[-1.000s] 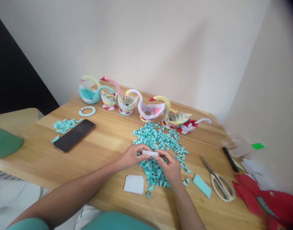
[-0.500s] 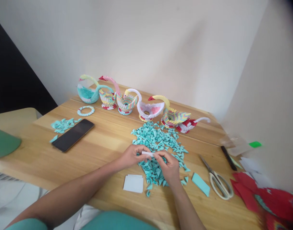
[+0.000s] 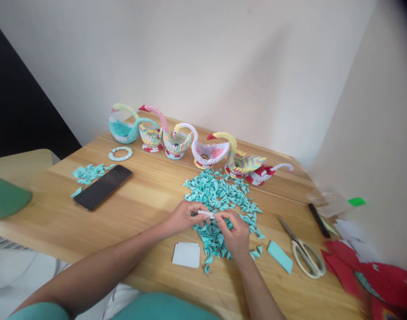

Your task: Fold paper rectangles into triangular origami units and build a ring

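Note:
A narrow folded strip of white paper is pinched between both hands, above a heap of small turquoise folded paper triangles. My left hand grips its left end with thumb and fingers. At its right end, the thumb and fingertips of my right hand press on the paper. Closer to me, a stack of white paper rectangles lies on the wooden table. To the right of the heap is a turquoise paper piece, flat on the wood.
Several folded-paper swans line the table's back by the wall. A paper ring, a phone and a smaller turquoise pile lie left. Scissors, a black bar-shaped object and red paper are at right.
The whole view has shifted very slightly. Both hands keep the same pinch on the white paper strip, and nothing else has visibly moved.

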Motion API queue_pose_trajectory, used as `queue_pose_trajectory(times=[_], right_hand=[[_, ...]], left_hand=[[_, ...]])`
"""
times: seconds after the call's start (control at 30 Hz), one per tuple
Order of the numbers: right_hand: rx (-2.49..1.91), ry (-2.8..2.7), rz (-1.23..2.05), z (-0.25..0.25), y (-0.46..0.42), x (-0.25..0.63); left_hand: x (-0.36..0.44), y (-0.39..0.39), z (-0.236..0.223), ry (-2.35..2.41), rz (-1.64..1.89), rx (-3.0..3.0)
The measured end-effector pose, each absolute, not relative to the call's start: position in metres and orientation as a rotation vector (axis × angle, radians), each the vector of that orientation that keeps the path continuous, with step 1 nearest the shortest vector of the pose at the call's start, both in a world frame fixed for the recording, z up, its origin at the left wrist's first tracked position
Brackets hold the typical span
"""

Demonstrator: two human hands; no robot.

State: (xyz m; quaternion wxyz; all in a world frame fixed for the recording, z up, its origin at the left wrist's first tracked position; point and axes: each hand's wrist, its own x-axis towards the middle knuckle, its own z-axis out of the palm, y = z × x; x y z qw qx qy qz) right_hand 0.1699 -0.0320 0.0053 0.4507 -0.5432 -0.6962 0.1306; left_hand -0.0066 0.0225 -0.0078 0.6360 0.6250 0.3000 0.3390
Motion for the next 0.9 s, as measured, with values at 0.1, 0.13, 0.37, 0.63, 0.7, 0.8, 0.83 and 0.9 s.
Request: queue_pose_trajectory(times=[0.1,0.13,0.37,0.63,0.7,0.8,0.83,0.9], right_hand=[[-1.348,-1.681,0.354,0.0036,-0.0318,0.1715],[-1.354,-1.666,0.385,0.0024,-0.0312,0.1723],[-1.381,-1.594,0.66,-0.0025,-0.0263,0.1724],[-1.445,-1.622,0.595,0.0026,-0.0291,0.1693],[-1.451,-1.617,0.569,0.0024,-0.0289,0.1711],[-1.449,-1.636,0.545,0.0024,-0.0286,0.1715],[-1.446,-1.649,0.539,0.0025,-0.0286,0.1706],[-1.44,-1.677,0.524,0.0029,-0.0292,0.1677]], left_hand=[[-0.0069,0.0238,-0.0085,0.725,0.761,1.476],[-0.0071,0.0242,-0.0083,0.742,0.766,1.491],[-0.0079,0.0234,-0.0024,0.784,0.798,1.581],[-0.0072,0.0239,-0.0108,0.758,0.783,1.516],[-0.0072,0.0258,-0.0105,0.755,0.791,1.438],[-0.0077,0.0287,-0.0066,0.759,0.812,1.295],[-0.0079,0.0295,-0.0052,0.757,0.824,1.248],[-0.0082,0.0304,-0.0035,0.745,0.859,1.16]])
